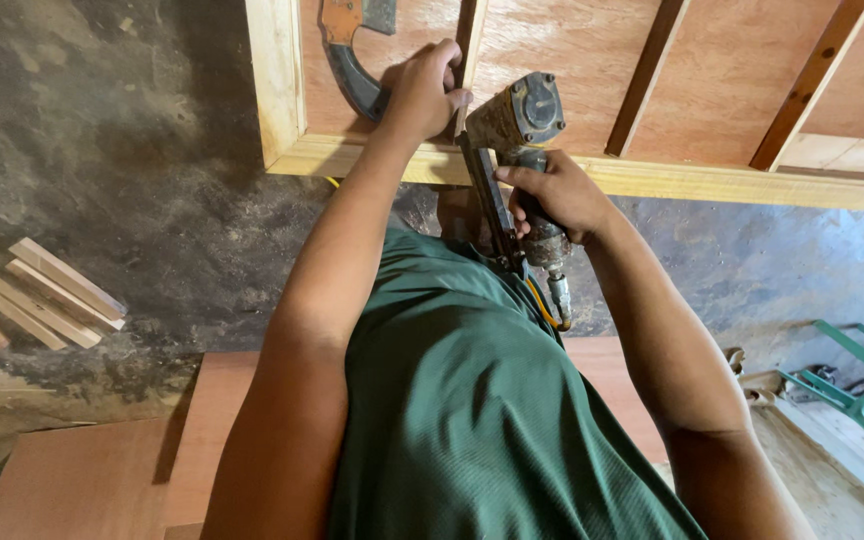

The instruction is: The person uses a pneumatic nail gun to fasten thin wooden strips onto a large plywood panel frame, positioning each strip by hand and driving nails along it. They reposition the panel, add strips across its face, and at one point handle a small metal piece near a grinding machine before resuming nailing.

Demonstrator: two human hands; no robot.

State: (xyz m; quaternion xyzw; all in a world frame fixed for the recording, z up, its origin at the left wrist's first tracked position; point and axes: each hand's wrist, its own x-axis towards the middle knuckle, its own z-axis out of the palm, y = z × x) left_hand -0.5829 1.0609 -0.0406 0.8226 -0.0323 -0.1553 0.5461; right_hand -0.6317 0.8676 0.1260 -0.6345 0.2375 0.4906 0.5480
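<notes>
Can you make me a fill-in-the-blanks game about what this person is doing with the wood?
1. The right hand grips a nail ____.
2. The left hand presses on a thin wooden ____ inside the frame.
3. The person's shirt is coloured ____.
4. The loose wood pieces lie on the ____.

Missing words: gun, slat, green, floor

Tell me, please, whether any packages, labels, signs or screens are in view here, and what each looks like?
Round worn plate or label: on the cap of the nail gun held in the right hand, dark with a yellowish rim, too scuffed to make out.
No packages, signs or screens show.
</notes>
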